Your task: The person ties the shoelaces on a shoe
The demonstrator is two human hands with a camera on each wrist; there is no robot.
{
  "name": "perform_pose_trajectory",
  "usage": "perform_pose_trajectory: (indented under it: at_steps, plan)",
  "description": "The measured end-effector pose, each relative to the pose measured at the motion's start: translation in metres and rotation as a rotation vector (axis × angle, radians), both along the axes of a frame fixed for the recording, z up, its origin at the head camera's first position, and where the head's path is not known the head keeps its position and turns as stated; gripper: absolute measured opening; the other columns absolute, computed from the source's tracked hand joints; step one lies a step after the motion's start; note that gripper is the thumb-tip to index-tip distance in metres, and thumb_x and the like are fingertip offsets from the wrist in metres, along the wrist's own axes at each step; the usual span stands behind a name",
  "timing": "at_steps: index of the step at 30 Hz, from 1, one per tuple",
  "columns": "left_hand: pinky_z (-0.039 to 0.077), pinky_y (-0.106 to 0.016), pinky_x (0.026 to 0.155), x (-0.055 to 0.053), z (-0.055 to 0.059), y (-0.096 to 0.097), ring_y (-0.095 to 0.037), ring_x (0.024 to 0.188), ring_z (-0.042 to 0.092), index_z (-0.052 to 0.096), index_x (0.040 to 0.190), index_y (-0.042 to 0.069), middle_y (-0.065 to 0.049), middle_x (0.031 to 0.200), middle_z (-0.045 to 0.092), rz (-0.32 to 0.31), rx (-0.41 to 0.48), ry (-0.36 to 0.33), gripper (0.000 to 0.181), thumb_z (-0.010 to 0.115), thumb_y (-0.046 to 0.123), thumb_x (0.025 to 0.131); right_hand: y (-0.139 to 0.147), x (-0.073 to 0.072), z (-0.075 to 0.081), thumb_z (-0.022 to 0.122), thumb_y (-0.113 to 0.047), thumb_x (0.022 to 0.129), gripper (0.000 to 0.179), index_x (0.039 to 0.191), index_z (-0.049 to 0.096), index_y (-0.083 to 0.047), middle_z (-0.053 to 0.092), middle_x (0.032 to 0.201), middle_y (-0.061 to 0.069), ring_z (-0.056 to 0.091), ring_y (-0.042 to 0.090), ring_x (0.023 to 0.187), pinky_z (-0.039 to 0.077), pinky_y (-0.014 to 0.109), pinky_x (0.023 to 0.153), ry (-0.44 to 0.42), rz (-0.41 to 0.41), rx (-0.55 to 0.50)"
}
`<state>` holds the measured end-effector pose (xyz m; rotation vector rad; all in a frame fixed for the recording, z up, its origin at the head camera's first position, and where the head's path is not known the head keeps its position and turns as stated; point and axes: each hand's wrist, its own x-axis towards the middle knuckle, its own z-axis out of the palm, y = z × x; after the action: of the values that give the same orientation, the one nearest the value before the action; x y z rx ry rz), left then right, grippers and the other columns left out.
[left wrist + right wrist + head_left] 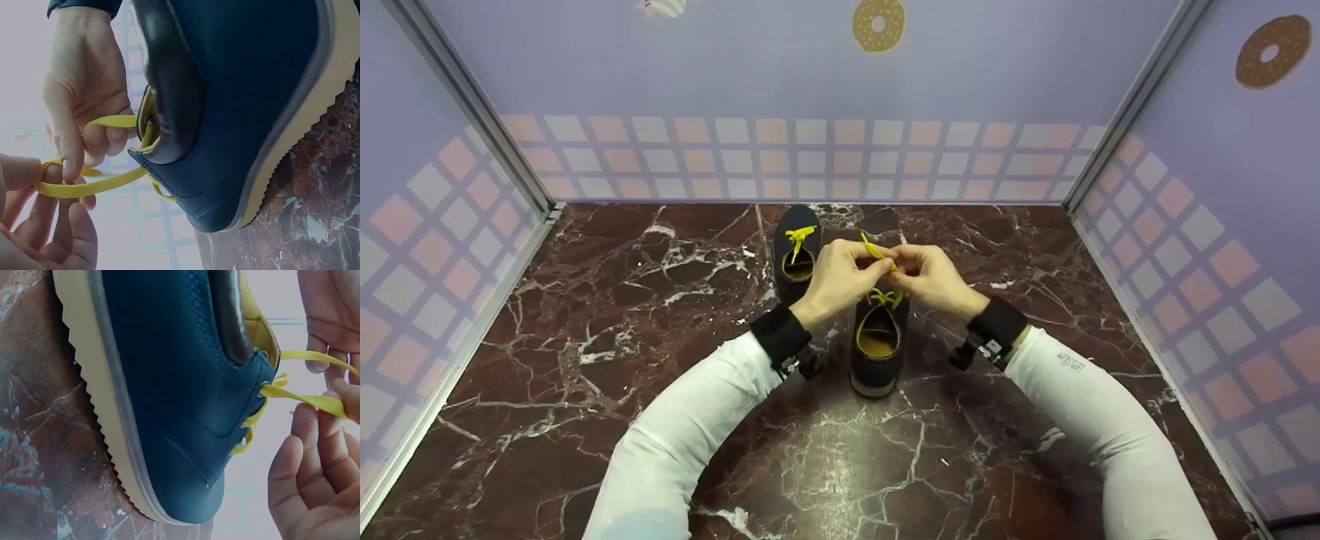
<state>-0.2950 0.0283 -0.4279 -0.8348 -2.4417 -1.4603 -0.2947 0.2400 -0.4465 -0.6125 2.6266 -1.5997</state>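
A dark blue shoe (877, 379) with a pale, ridged sole stands on the floor, its toe pointing away from me. Above its toe my left hand (846, 274) and right hand (934, 276) meet, both pinching the yellow shoelace (107, 184). In the left wrist view the lace bends in a loop round the left hand's fingertips (50, 163). Two strands run from the top eyelets to the hands, as the right wrist view shows along the shoe's side (169, 405). How the strands cross between the fingers is partly hidden.
A second dark shoe (795, 221) stands to the left and farther back, its yellow lace (800, 236) tied in a bow. The dark red marbled surface (660, 360) is bounded by lilac panels (780, 75) at the back and sides.
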Motion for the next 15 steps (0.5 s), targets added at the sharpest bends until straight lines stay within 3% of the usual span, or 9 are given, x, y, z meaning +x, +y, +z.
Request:
perform_pose_trajectory:
  at_steps: [4, 7, 10, 15]
  plan:
    - [0.055, -0.025, 0.075, -0.0003, -0.0023, -0.0001, -0.016, 0.086, 0.079, 0.089, 0.117, 0.012, -0.008, 0.114, 0.088, 0.0, -0.021, 0.015, 0.019, 0.08, 0.019, 0.102, -0.0008, 0.0004, -0.0029, 0.065, 0.003, 0.105, 0.034, 0.138, 0.073, 0.009, 0.076, 0.075, 0.004, 0.059, 0.003, 0.054, 0.047, 0.017, 0.052, -0.023, 0.025, 0.0]
    - [0.056, -0.028, 0.08, -0.0014, -0.0035, -0.0004, -0.024, 0.099, 0.084, 0.089, 0.118, 0.011, -0.008, 0.116, 0.088, -0.005, -0.022, 0.023, 0.02, 0.079, 0.02, 0.103, -0.0009, 0.0017, -0.003, 0.065, 0.003, 0.106, 0.028, 0.13, 0.077, 0.011, 0.077, 0.074, 0.006, 0.063, 0.005, 0.055, 0.05, 0.018, 0.054, -0.024, 0.025, -0.008]
    - [0.049, -0.023, 0.072, -0.0027, -0.0044, -0.0009, -0.023, 0.092, 0.081, 0.089, 0.118, 0.01, -0.009, 0.116, 0.087, -0.006, -0.013, 0.022, 0.02, 0.078, 0.019, 0.105, 0.0001, 0.0021, -0.0031, 0.068, 0.004, 0.103, 0.025, 0.123, 0.079, 0.012, 0.081, 0.08, 0.004, 0.066, 0.004, 0.059, 0.053, 0.019, 0.057, -0.045, 0.009, -0.075]
    - [0.038, -0.016, 0.061, -0.0039, -0.0062, -0.0029, -0.006, 0.068, 0.064, 0.088, 0.12, 0.009, -0.011, 0.115, 0.087, -0.007, -0.006, 0.008, 0.02, 0.078, 0.019, 0.106, 0.0018, 0.0036, -0.0005, 0.067, -0.001, 0.104, 0.033, 0.132, 0.074, 0.014, 0.086, 0.095, -0.003, 0.078, 0.007, 0.076, 0.063, 0.021, 0.069, -0.124, -0.048, -0.313]
